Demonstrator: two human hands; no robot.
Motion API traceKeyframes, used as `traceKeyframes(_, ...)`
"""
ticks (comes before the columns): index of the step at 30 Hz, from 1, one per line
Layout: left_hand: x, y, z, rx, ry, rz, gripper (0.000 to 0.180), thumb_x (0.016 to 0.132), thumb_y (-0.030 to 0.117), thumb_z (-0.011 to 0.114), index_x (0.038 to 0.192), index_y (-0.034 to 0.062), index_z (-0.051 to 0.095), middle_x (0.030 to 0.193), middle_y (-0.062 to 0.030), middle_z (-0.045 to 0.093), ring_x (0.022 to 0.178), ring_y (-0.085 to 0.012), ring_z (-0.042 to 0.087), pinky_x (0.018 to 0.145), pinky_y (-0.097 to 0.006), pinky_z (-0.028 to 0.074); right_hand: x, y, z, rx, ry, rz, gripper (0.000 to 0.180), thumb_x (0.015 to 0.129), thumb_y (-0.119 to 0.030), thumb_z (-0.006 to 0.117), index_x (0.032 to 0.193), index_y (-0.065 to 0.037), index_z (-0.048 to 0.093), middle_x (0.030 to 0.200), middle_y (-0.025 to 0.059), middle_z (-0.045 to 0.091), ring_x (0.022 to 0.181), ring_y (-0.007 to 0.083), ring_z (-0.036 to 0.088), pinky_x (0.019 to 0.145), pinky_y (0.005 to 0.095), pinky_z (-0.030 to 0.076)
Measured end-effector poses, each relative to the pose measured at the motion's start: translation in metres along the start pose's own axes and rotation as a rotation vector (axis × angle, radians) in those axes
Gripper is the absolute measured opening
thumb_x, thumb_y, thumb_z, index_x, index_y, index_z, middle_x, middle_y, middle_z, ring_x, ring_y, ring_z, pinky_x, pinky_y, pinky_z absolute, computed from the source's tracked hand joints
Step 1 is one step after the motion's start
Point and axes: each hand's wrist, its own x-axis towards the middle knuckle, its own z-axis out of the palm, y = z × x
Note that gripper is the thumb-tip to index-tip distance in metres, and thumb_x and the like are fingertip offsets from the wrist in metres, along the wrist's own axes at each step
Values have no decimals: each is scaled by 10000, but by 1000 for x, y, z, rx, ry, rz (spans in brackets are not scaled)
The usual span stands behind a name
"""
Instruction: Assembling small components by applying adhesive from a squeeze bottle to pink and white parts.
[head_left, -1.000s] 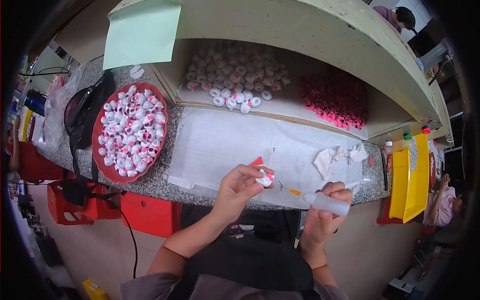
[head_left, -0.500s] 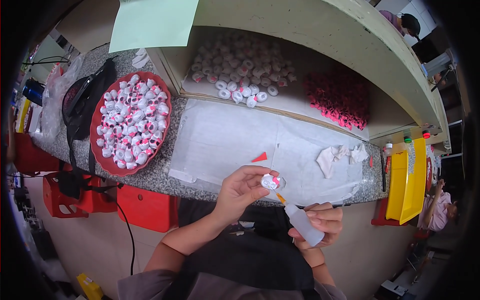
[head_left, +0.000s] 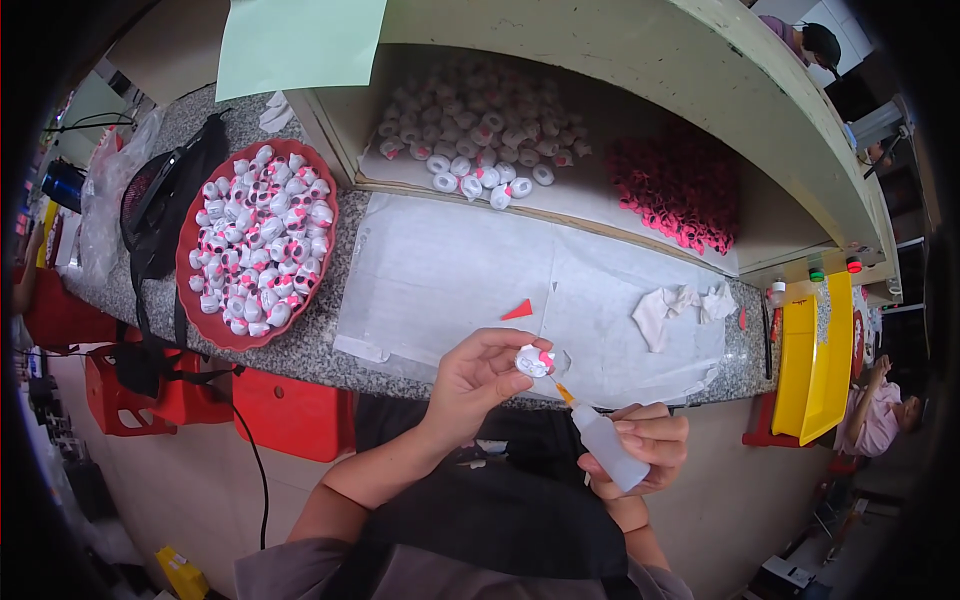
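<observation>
My left hand pinches a small white ball-shaped piece with a pink spot just in front of the counter edge. My right hand grips a small clear squeeze bottle with an orange nozzle, and the nozzle tip touches the piece from the lower right. A red round tray heaped with several similar white and pink pieces stands on the counter at my left. A small red triangular scrap lies on the clear plastic sheet ahead of my hands.
On the shelf behind lie a pile of white pieces and a pile of pink rings. A crumpled white cloth sits at right, beside a yellow bin. A black bag and red stools are at left. Another person sits far right.
My right hand swung the bottle from lying flat to pointing up at the piece. Both hands drew nearer to me, and the red scrap that my hand partly covered now lies in plain view.
</observation>
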Motion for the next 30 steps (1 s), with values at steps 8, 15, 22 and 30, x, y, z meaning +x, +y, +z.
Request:
traceKeyframes(8, 1, 0, 0, 0, -13, -8, 317, 743, -12, 565, 1039, -6, 451, 1024, -150, 523, 922, -193, 544, 829, -335, 440, 2, 4, 3, -45, -15, -67, 417, 573, -102, 764, 841, -59, 448, 800, 58, 442, 599, 141, 457, 484, 228, 415)
traceKeyframes(15, 1, 1, 3, 3, -11, -23, 313, 742, -18, 566, 1034, -8, 456, 1022, -147, 530, 924, -185, 545, 826, -304, 430, 0, 5, 4, -31, -25, -68, 420, 569, -99, 766, 844, -58, 452, 805, 63, 444, 595, 142, 457, 495, 234, 427)
traceKeyframes(22, -1, -1, 2, -8, -11, -25, 311, 743, -24, 561, 1034, -7, 454, 1027, -147, 528, 924, -183, 543, 831, -310, 428, 1, 3, 4, -23, -35, -70, 412, 570, -117, 766, 841, -51, 463, 802, 66, 449, 597, 145, 466, 501, 236, 438)
traceKeyframes(30, -1, -1, 0, 2, 4, -17, 306, 746, -22, 556, 1032, -4, 449, 1039, -148, 513, 937, -189, 536, 841, -341, 433, 2, 2, 2, -33, -29, -56, 404, 560, -122, 768, 820, -48, 468, 790, 75, 448, 601, 148, 468, 497, 239, 441)
